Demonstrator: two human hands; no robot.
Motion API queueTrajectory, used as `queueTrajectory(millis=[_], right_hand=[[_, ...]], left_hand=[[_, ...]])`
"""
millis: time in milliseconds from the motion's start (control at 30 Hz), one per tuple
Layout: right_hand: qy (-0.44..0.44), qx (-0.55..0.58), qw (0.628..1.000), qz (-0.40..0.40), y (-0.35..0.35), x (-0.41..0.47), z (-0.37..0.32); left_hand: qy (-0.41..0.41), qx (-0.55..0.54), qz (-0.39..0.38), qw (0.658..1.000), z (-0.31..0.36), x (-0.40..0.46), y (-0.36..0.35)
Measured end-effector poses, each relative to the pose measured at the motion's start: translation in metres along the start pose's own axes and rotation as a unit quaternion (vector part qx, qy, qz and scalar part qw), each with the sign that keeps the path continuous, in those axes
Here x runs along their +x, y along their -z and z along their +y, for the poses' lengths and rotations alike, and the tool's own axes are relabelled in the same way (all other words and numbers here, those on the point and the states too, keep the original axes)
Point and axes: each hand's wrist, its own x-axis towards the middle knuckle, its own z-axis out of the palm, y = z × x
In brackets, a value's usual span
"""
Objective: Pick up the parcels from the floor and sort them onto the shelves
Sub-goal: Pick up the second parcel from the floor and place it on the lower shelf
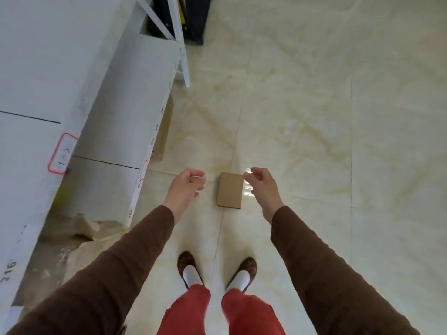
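Observation:
A small brown cardboard parcel (229, 190) lies flat on the pale tiled floor in front of my feet. My left hand (187, 187) hovers to the left of it, fingers loosely curled, holding nothing. My right hand (262, 182) hangs just right of the parcel's far corner, fingers curled and apart, empty. Both arms wear brown sleeves. The white shelf unit (101, 97) stands along the left. More brown parcels (84, 228) lie on its low level, partly hidden by the boards.
Another brown box (164, 131) sits under the shelf edge at the floor. A dark bag or case (191, 18) stands at the far end beside the shelf leg. My two feet (215, 272) stand close behind the parcel. Open tiled floor spreads to the right.

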Motion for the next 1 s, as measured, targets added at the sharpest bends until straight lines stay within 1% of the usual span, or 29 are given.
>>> queueTrajectory(millis=[167,333,433,600,767,900,1000], right_hand=[[-0.025,0.012,0.999,0.024,0.004,0.047,0.061],[-0.070,0.028,0.997,0.013,-0.002,0.111,0.143],[-0.087,0.026,0.996,0.008,-0.008,0.153,0.196],[-0.117,0.016,0.993,-0.011,-0.015,0.219,0.270],[-0.123,-0.001,0.992,-0.021,-0.021,0.282,0.318],[-0.149,-0.022,0.987,-0.047,-0.031,0.320,0.347],[-0.169,-0.026,0.982,-0.075,-0.037,0.335,0.357]], left_hand=[[0.022,0.016,-0.029,0.999,-0.063,0.048,-0.028],[0.055,0.042,-0.062,0.996,-0.148,0.111,-0.055],[0.075,0.061,-0.069,0.993,-0.198,0.147,-0.072],[0.105,0.082,-0.060,0.989,-0.270,0.210,-0.096],[0.122,0.111,-0.051,0.985,-0.318,0.270,-0.110],[0.146,0.117,-0.044,0.981,-0.345,0.310,-0.121],[0.180,0.097,-0.064,0.977,-0.356,0.330,-0.128]])
